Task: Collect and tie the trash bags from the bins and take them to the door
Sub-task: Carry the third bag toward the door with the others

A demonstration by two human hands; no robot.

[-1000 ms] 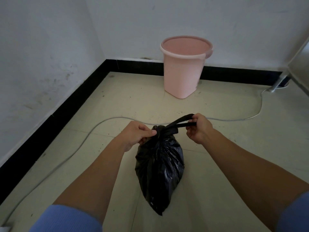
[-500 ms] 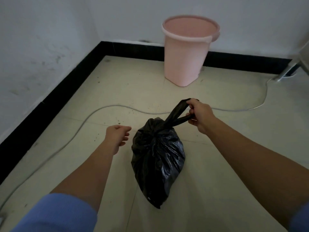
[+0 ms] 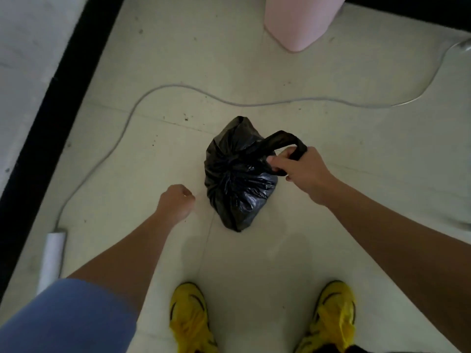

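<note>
A tied black trash bag (image 3: pixel 237 179) hangs over the pale floor in front of me. My right hand (image 3: pixel 303 171) is shut on its knotted handle loops at the bag's upper right. My left hand (image 3: pixel 175 201) is a loose fist just left of the bag, apart from it and holding nothing. The pink bin (image 3: pixel 298 21) stands at the top edge; only its lower body shows.
A grey cable (image 3: pixel 163 90) snakes across the floor behind the bag to a white power strip (image 3: pixel 52 261) by the black baseboard (image 3: pixel 51 118) on the left. My two yellow shoes (image 3: pixel 191 319) stand at the bottom, near the bag.
My left hand let go of the bag's knot and curled shut beside it. The view tilted down sharply, so the bin slid to the top and my shoes came into view.
</note>
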